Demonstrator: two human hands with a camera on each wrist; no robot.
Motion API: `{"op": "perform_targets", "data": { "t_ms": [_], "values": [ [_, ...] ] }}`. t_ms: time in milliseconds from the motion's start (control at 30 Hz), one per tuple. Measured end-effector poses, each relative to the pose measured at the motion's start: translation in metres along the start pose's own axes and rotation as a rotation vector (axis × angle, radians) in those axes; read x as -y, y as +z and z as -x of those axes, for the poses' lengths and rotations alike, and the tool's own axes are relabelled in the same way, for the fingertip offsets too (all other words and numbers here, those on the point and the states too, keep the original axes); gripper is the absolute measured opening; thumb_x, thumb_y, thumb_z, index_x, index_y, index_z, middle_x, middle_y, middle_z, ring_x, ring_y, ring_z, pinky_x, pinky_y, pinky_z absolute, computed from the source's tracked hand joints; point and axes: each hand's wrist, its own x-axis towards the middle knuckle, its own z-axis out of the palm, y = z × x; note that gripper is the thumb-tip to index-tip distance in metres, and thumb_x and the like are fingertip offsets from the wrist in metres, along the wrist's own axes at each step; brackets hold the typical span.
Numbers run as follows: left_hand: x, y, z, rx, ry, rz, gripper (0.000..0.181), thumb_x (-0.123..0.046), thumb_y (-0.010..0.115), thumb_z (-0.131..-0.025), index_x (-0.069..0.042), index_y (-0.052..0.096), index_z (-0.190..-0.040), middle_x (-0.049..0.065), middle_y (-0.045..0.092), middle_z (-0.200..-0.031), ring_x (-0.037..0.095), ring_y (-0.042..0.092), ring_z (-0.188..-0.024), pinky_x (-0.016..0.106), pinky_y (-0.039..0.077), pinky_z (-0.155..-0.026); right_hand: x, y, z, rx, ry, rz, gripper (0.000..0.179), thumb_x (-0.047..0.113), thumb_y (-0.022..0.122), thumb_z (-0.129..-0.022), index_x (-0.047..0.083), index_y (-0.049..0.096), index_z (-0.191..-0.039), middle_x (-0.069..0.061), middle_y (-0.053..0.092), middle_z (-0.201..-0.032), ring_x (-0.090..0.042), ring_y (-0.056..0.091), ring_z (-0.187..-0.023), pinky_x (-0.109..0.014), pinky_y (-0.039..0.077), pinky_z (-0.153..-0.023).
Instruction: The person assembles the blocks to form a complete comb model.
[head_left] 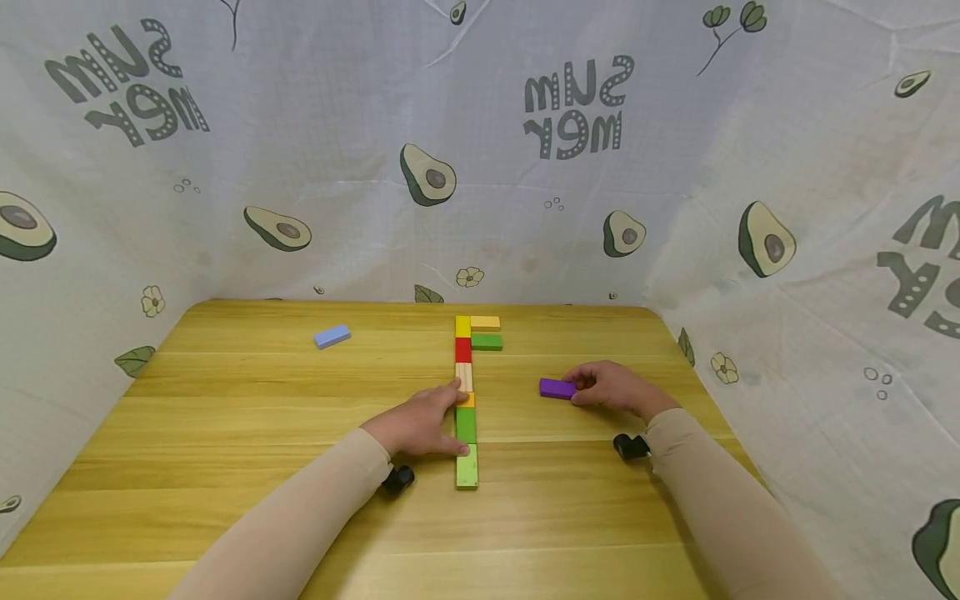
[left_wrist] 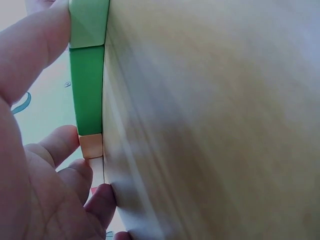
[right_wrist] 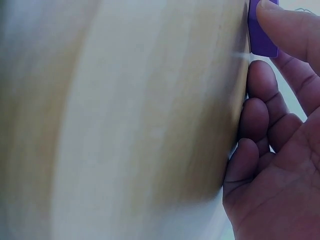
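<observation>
In the head view a column of blocks runs down the middle of the table: yellow [head_left: 462,326], red [head_left: 463,350], plain wood [head_left: 464,373], orange [head_left: 468,400], dark green [head_left: 466,425] and light green [head_left: 467,472]. My left hand [head_left: 422,421] rests against its left side, thumb at the light green block and fingers around the orange one, spread rather than curled. Right of the column, my right hand [head_left: 611,388] pinches one end of a purple block [head_left: 556,388] between thumb and fingers. Its other fingers bend close to the tabletop in the right wrist view.
Two short blocks, pale orange [head_left: 486,323] and green [head_left: 487,342], lie to the right of the column's far end. A light blue block [head_left: 332,336] lies apart at the far left. A printed cloth [head_left: 510,233] hangs behind the wooden table [head_left: 247,433].
</observation>
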Motion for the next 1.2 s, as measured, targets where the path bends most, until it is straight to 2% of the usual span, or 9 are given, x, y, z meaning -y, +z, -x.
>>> {"op": "perform_targets", "data": {
  "t_ms": [333, 1200],
  "values": [
    [-0.0005, -0.0011, 0.0007, 0.001, -0.002, 0.004, 0.09, -0.045, 0.085, -0.089, -0.016, 0.041, -0.162, 0.007, 0.018, -0.177, 0.035, 0.024, -0.162, 0.05, 0.026, -0.131, -0.001, -0.0006, -0.0016, -0.004, 0.012, 0.006, 0.036, 0.018, 0.08, -0.093, 0.002, 0.073, -0.125, -0.006, 0.07, -0.103, -0.019, 0.057, -0.093, -0.031, 0.049, -0.084],
    [-0.0013, -0.0006, 0.001, -0.004, 0.005, 0.015, 0.091, -0.044, 0.086, -0.088, -0.016, 0.041, -0.162, 0.008, 0.019, -0.177, 0.038, 0.025, -0.161, 0.052, 0.026, -0.131, -0.0027, 0.0003, -0.0018, -0.004, 0.013, -0.014, 0.037, 0.017, 0.079, -0.093, 0.002, 0.072, -0.127, -0.009, 0.072, -0.111, -0.021, 0.06, -0.099, -0.035, 0.051, -0.09]
  ]
}}
